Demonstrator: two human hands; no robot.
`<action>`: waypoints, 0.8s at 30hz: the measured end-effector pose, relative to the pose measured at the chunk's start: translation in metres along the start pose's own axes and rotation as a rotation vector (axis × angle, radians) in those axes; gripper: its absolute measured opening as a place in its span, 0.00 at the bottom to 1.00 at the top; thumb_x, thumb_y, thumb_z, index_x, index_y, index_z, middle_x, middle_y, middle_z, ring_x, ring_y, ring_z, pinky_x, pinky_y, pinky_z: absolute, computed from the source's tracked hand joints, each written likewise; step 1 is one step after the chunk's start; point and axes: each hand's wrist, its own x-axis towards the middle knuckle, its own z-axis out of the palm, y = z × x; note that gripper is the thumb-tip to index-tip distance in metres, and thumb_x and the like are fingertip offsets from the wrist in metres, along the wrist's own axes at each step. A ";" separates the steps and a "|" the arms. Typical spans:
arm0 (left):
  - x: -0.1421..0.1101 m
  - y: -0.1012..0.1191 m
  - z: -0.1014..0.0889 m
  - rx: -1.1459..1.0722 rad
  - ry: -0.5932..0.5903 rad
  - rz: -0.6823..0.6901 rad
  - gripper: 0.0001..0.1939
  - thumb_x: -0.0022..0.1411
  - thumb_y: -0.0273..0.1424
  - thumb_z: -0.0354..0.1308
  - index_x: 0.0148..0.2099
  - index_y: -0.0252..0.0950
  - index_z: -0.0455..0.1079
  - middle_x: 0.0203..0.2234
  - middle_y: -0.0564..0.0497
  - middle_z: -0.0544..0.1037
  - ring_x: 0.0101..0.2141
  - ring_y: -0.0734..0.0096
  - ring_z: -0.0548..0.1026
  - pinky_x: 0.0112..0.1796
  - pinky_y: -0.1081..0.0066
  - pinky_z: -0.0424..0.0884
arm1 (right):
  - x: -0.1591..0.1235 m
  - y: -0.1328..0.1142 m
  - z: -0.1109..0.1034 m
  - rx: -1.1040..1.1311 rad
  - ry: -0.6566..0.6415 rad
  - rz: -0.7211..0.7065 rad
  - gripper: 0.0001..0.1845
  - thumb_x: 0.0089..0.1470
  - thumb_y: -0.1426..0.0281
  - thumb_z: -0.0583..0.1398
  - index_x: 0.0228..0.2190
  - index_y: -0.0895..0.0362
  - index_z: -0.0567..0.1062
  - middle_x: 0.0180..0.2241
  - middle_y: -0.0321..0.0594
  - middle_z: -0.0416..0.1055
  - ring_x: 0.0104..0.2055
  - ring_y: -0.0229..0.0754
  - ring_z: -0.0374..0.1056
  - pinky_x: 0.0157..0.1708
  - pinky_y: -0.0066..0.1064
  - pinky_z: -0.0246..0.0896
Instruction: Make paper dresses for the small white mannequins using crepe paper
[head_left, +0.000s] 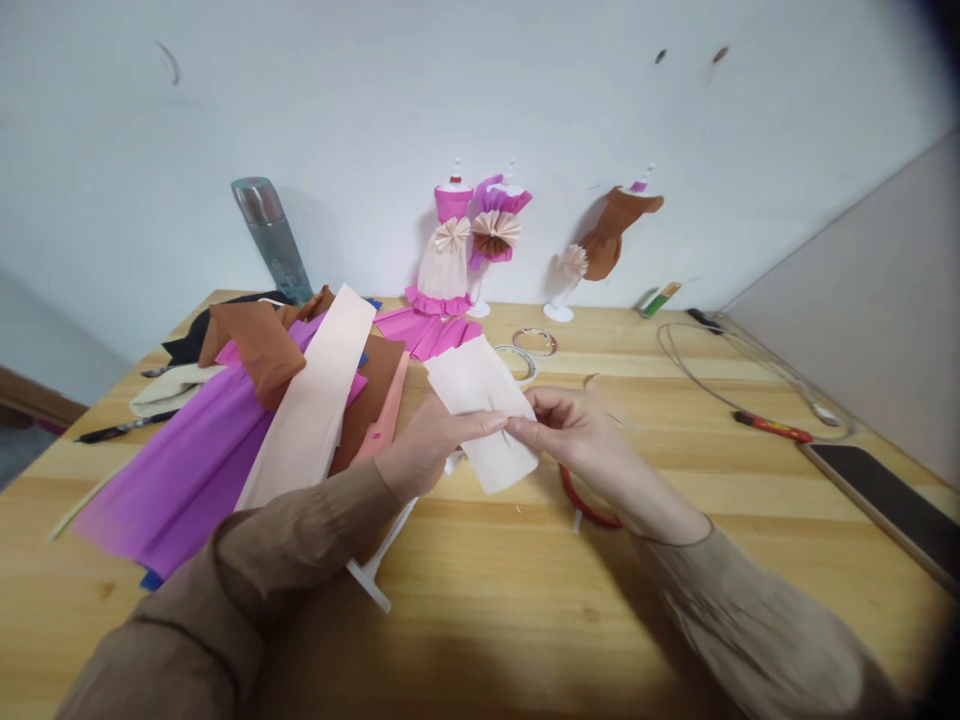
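Between my two hands, above the table, is a piece of pale pink crepe paper (480, 375) with pinched creases at its middle. My left hand (431, 440) grips its left side, thumb on top. With thumb and fingers my right hand (577, 430) pinches the right edge. Under my left hand lies a white stand (371, 580), its upper part hidden. A red ring-shaped item (589, 503) shows partly beneath my right wrist. Left of my hands, a long pale pink strip (307, 400) lies on purple (187, 460) and brown crepe paper (259, 345).
Miniature dress forms in pink (450, 245), purple (499, 215) and brown paper (619, 230) stand along the wall. A metal bottle (274, 240) is at the back left. Tape rings (536, 342), a cable (705, 375), a red-handled tool (772, 427) and a phone (892, 500) lie on the wooden table (720, 520).
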 end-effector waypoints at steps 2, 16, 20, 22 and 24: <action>0.000 -0.002 0.000 0.002 0.035 0.025 0.15 0.47 0.29 0.70 0.39 0.31 0.74 0.31 0.48 0.78 0.33 0.67 0.74 0.35 0.69 0.68 | 0.000 0.000 0.001 0.031 0.020 0.026 0.19 0.41 0.54 0.69 0.22 0.57 0.74 0.21 0.34 0.69 0.22 0.34 0.63 0.23 0.27 0.57; 0.000 0.000 0.000 0.011 0.200 -0.016 0.15 0.44 0.28 0.70 0.36 0.31 0.73 0.29 0.48 0.78 0.31 0.67 0.75 0.36 0.67 0.69 | 0.007 0.000 -0.013 0.046 0.186 -0.004 0.13 0.42 0.60 0.68 0.26 0.56 0.76 0.22 0.34 0.70 0.23 0.34 0.62 0.24 0.27 0.57; -0.001 -0.002 -0.001 0.061 0.198 -0.014 0.14 0.46 0.28 0.69 0.37 0.30 0.74 0.30 0.48 0.78 0.31 0.67 0.75 0.35 0.69 0.70 | 0.006 0.000 -0.004 0.047 0.117 0.052 0.16 0.42 0.57 0.68 0.25 0.56 0.74 0.23 0.35 0.70 0.24 0.35 0.64 0.25 0.29 0.59; -0.001 -0.002 -0.001 0.105 0.185 -0.032 0.13 0.49 0.28 0.68 0.37 0.29 0.74 0.30 0.47 0.78 0.31 0.68 0.74 0.34 0.69 0.70 | 0.006 0.000 -0.004 0.017 0.134 0.056 0.17 0.42 0.56 0.68 0.22 0.56 0.72 0.21 0.34 0.68 0.22 0.35 0.62 0.25 0.29 0.59; -0.001 -0.001 -0.001 0.132 0.184 -0.039 0.12 0.50 0.28 0.66 0.38 0.28 0.74 0.31 0.45 0.78 0.32 0.67 0.75 0.35 0.68 0.70 | 0.006 -0.001 -0.013 -0.058 0.178 0.007 0.16 0.44 0.56 0.66 0.22 0.56 0.72 0.21 0.34 0.68 0.22 0.35 0.62 0.24 0.29 0.58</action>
